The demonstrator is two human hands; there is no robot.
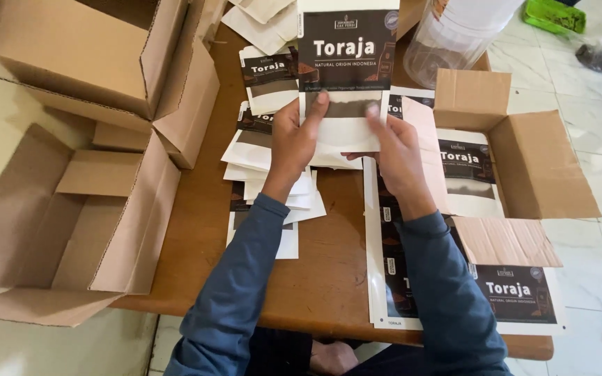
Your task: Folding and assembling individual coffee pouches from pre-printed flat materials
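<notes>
I hold a flat white pouch (346,49) with a dark brown printed label upright over the wooden table (329,264). My left hand (295,136) grips its lower left edge, thumb on the front. My right hand (395,150) grips its lower right edge. Below my left hand lies a loose pile of the same pouches (263,150). Under my right forearm lies a sheet of dark labels (391,271).
Open cardboard boxes stand at the left (92,230), at the upper left (106,63), and at the right (524,160) with pouches inside. A clear plastic jar (447,42) stands at the table's far side. Tiled floor surrounds the table.
</notes>
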